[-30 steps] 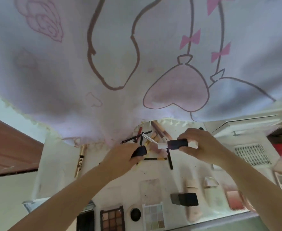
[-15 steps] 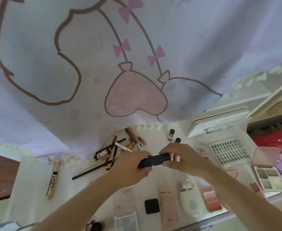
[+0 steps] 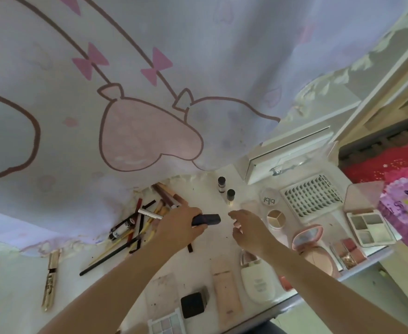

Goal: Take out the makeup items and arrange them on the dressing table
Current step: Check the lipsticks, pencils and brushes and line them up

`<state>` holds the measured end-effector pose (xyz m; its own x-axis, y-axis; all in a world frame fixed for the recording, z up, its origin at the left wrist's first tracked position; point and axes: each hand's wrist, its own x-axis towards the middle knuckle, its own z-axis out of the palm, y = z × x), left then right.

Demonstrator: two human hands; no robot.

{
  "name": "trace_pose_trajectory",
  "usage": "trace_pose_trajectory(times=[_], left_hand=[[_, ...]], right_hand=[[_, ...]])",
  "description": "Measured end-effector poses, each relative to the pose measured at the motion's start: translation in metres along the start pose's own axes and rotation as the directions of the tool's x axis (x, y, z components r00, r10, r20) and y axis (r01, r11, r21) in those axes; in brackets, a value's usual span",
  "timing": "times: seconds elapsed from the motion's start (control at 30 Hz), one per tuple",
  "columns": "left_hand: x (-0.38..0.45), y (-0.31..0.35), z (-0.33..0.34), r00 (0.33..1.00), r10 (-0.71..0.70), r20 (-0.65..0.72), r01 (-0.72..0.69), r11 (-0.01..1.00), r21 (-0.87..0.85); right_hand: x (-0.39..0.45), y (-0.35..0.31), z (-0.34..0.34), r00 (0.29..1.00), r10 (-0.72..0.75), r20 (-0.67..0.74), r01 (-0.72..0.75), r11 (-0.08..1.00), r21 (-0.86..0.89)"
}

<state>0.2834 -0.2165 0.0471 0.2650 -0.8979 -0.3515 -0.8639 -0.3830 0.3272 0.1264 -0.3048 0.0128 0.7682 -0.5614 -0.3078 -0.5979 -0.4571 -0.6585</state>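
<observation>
- Left hand (image 3: 178, 227) grips a dark tube (image 3: 206, 219) by one end, fingers curled round it; the free end points toward the right hand, and the tube is held just above the middle of the white surface (image 3: 19, 292).
- Right hand (image 3: 248, 230) hovers just beside the tube's free end, fingers loosely spread and holding nothing, apart from the tube.
- Behind the left hand, near the far edge of the surface, lies a loose heap of pencils and brushes (image 3: 137, 225), crossing one another.
- A gold tube (image 3: 49, 280) lies alone toward the left edge, well apart from the heap.
- Two small dark-capped bottles (image 3: 225, 190) stand upright near the far edge, just beyond the right hand.
- Toward the right edge lie a round white jar (image 3: 270, 200), a tray of false lashes (image 3: 310, 196) and an open eyeshadow palette (image 3: 369, 229).
- A pink compact (image 3: 310, 236) stands open between the right forearm and the palette.
- Along the near edge lie a black square compact (image 3: 193, 304), a pale pink tube (image 3: 225, 292), a white oval bottle (image 3: 258, 283) and a pastel palette (image 3: 166, 324).
- A pale curtain (image 3: 198, 68) printed with pink hearts and bows hangs over the far edge.
</observation>
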Motion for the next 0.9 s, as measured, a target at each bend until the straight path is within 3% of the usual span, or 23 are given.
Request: trace_pose_trajectory(times=[0.1,0.17,0.43,0.9], left_hand=[[0.023,0.009,-0.003,0.997,-0.07,-0.021,0.073,0.978,0.196],[0.035,0.016,-0.002,0.996,-0.093,-0.016,0.094,0.964,0.249],[0.081,0.029,-0.003,0.986,-0.146,0.082,0.101,0.909,0.405],[0.113,0.039,-0.009,0.971,-0.181,0.153,0.093,0.885,0.456]], right_hand=[[0.007,0.01,0.016,0.979,0.021,0.201,0.049,0.939,-0.339],[0.01,0.009,0.025,0.964,0.068,0.259,0.054,0.899,-0.435],[0.019,0.01,0.035,0.957,0.128,0.259,0.001,0.894,-0.447],[0.02,0.013,0.036,0.948,0.135,0.288,0.001,0.904,-0.427]])
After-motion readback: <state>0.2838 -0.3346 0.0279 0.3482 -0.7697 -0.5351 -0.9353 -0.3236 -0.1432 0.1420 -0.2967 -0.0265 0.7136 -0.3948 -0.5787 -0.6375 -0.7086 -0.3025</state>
